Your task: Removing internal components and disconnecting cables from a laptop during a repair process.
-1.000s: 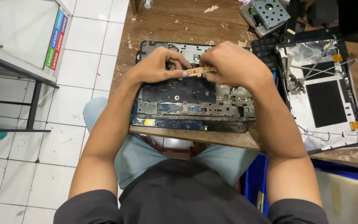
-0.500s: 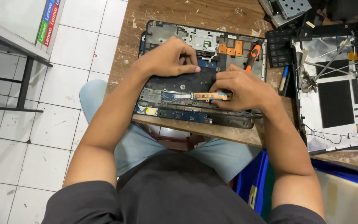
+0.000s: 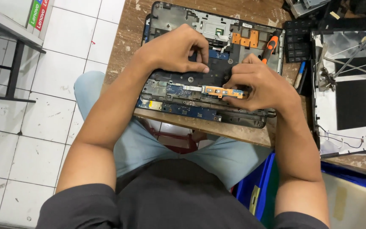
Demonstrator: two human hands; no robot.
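An opened laptop base (image 3: 217, 29) lies on the wooden table (image 3: 128, 46) in front of me, its inner frame and circuit boards exposed. My right hand (image 3: 261, 82) pinches a small orange strip board (image 3: 223, 91) near the base's front edge. My left hand (image 3: 176, 48) rests on the dark middle of the base, fingertips pressed down just left of my right hand. An orange-handled screwdriver (image 3: 271, 46) lies on the base beyond my right hand.
A detached laptop lid (image 3: 348, 89) with loose cables lies at the right. A black keyboard piece (image 3: 299, 40) sits beside it. A blue bin (image 3: 257, 191) stands under the table edge. White tiled floor and a metal rack leg (image 3: 15, 70) are at the left.
My right hand has drawn the orange strip board toward the near edge of the base. My left hand stays on the middle of the base. The view has shifted closer.
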